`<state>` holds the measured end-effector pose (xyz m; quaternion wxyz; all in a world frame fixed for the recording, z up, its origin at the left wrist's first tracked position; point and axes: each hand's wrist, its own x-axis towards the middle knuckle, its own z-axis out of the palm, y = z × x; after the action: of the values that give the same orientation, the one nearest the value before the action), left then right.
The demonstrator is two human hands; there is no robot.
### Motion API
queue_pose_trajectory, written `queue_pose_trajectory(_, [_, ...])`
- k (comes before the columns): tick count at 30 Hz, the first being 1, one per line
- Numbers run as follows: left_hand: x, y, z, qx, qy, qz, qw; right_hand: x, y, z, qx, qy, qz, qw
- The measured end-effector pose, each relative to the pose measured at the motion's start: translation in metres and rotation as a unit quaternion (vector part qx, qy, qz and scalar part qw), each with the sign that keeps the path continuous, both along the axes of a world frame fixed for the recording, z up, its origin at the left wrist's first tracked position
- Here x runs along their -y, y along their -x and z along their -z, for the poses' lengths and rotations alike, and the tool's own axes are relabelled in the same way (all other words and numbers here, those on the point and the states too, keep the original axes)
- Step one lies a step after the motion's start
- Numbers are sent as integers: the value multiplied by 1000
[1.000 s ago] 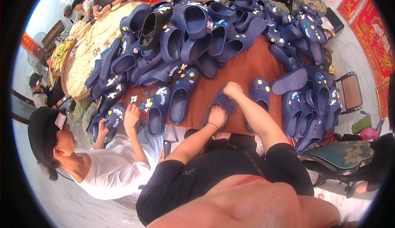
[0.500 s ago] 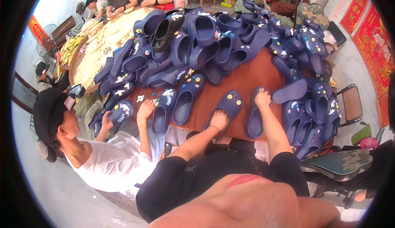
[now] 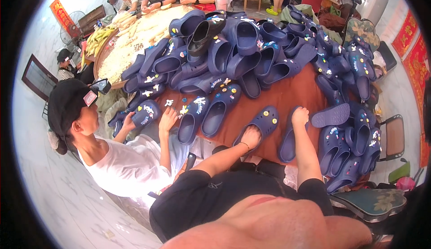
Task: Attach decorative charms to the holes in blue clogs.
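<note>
My left hand [image 3: 250, 137] reaches into the opening of a navy clog [image 3: 268, 119] with yellow round charms on its toe. Its fingertips are hidden inside, and the hand appears to hold the shoe. To the right, my right hand [image 3: 300, 117] is closed at the upper end of a second navy clog [image 3: 288, 145], its fingers bent against the edge. Whether a small piece is also between those fingers I cannot make out. Two decorated clogs, a nearer one [image 3: 190, 122] and another beside it [image 3: 220, 112], lie to the left of my left hand.
A large pile of navy clogs [image 3: 242, 65] covers the far side of the brown cloth [image 3: 292, 87]. At my left, a co-worker in a white shirt [image 3: 125, 168] holds a charmed clog [image 3: 147, 113]; a loose white charm [image 3: 169, 102] lies nearby. More clogs [image 3: 359, 127] stand at right.
The whole view has shifted, so the scene sits farther right and slightly lower. My hands keep their places on the two clogs. The co-worker's free hand is slightly closer to the white charm.
</note>
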<state>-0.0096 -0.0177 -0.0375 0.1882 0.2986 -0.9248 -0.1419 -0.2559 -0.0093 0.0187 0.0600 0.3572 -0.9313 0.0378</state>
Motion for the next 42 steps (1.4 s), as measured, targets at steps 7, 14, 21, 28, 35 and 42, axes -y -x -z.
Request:
queue_pose_trajectory(7, [-2,-1,1,18,-33,1,999,5,6,6,-25,45,-5,999])
queue_pose_trajectory(14, [-9,-2,6,34,-19,6,999,-7,12,18,-4,83,-27,996])
queue_pose_trajectory(21, [-1,3,21,133,44,-11,990,3,12,16,161,306,-168,923])
queue_pose_trajectory(28, [5,0,7,40,-13,-11,999,13,-16,3,485,167,-74,855])
queue_pose_trajectory(35, [3,1,4,66,-21,-18,997,26,-30,17,568,183,-117,794])
queue_pose_trajectory(42, [-2,-1,14,98,-27,-17,995,36,-38,10,453,32,-94,886])
